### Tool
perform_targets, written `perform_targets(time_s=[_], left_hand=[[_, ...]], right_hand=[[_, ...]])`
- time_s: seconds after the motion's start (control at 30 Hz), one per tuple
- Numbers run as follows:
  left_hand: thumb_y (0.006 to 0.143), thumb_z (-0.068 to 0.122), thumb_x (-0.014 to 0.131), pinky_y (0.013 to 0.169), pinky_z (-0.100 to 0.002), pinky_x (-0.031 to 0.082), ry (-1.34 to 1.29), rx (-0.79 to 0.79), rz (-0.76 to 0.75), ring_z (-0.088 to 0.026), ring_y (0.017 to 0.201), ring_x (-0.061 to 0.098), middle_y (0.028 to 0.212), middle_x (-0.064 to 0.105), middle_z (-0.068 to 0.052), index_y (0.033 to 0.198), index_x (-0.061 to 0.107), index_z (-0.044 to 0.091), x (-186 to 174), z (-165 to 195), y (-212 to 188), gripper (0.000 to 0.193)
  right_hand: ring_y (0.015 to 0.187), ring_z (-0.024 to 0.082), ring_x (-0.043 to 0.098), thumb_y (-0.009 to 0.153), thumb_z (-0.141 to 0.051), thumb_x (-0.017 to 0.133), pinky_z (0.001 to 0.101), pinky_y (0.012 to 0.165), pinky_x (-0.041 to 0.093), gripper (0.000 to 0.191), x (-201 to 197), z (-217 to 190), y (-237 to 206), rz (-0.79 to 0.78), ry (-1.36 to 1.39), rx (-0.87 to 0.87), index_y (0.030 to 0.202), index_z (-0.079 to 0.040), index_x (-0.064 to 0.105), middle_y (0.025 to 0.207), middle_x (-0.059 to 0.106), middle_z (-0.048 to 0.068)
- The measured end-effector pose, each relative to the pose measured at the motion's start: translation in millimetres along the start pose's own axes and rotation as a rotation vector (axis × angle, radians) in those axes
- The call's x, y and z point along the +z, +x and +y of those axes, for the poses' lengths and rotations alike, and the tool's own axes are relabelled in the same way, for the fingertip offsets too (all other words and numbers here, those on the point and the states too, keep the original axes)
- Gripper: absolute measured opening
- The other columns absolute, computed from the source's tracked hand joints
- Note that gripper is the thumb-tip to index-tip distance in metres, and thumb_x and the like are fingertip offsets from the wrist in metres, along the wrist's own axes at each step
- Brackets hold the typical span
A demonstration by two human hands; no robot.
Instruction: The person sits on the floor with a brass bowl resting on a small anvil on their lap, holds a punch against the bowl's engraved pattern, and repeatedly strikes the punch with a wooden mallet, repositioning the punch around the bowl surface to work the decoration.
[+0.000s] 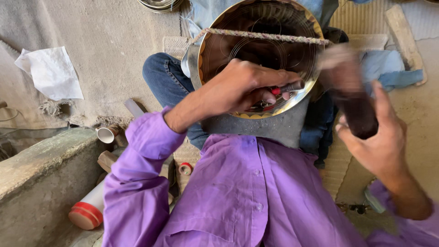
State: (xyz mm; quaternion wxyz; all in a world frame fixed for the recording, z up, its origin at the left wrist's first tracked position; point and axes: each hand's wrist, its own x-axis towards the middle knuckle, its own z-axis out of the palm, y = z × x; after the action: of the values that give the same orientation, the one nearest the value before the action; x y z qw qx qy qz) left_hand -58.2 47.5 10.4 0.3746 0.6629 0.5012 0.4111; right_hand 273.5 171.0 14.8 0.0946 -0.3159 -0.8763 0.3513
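Plate (260,50) propped on lap, bound by cord (265,35). Left hand (238,89) closed round punch (289,87), tip against plate's lower face. Right hand (377,137), beside it, grips blurred mallet (350,89) raised above punch.

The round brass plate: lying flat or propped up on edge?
Propped up, tilted. The brass plate leans on the lap, a cord across its face; the left hand presses a tool against it.

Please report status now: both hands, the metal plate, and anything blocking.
Left hand grips chisel on engraved metal plate. Right hand holds wooden mallet, raised, blurred. Cord crosses plate; nothing blocking.
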Motion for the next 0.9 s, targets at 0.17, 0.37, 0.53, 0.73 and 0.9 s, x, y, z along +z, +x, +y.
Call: perform_targets(time_s=[0.17,0.37,0.53,0.73,0.9], left_hand=[[0.093,0.011,0.077,0.09,-0.041,0.059,-0.037,0.153,-0.241,-0.034,0.113,0.072,0.132,0.071,-0.012,0.142,0.061,0.008,-9,-7,13,0.052],[0.089,0.011,0.075,0.079,-0.045,0.053,-0.056,0.169,-0.476,-0.032,0.099,0.073,0.114,0.077,-0.009,0.141,0.061,0.011,-13,-6,29,0.055],[0.087,0.012,0.075,0.07,-0.045,0.05,-0.045,0.185,-0.54,-0.03,0.09,0.073,0.107,0.078,-0.006,0.139,0.064,0.014,-10,-3,35,0.054],[0.088,0.009,0.073,0.067,-0.043,0.048,-0.114,0.181,-0.599,-0.027,0.085,0.072,0.104,0.08,-0.001,0.135,0.067,0.014,-12,-2,36,0.048],[0.095,-0.001,0.069,0.086,-0.038,0.055,0.031,0.23,-0.041,-0.031,0.095,0.066,0.132,0.074,-0.005,0.138,0.067,0.012,-20,5,18,0.044]], right_hand=[[0.083,0.033,0.069,0.085,0.006,0.077,0.0442,0.073,0.056,0.09,54,30,-48,0.21,-0.119,-0.135,0.163,-0.01,0.033,0.103,0.066,0.019],[0.087,0.044,0.065,0.085,0.005,0.081,0.0523,0.069,0.052,0.089,110,51,-80,0.5,-0.344,-0.223,0.158,-0.007,0.03,0.111,0.062,0.026],[0.087,0.033,0.063,0.098,0.005,0.075,0.0434,0.073,0.051,0.075,112,50,-82,0.437,-0.313,-0.294,0.156,-0.008,0.029,0.116,0.062,0.014],[0.072,0.038,0.062,0.071,0.004,0.075,0.0457,0.062,0.051,0.055,87,23,-62,0.404,-0.18,-0.343,0.119,-0.008,0.05,0.09,0.06,0.021],[0.093,0.021,0.06,0.092,0.008,0.074,0.0341,0.083,0.056,0.069,97,-3,-51,0.481,0.299,-0.133,0.144,-0.004,0.031,0.112,0.058,0.011]])
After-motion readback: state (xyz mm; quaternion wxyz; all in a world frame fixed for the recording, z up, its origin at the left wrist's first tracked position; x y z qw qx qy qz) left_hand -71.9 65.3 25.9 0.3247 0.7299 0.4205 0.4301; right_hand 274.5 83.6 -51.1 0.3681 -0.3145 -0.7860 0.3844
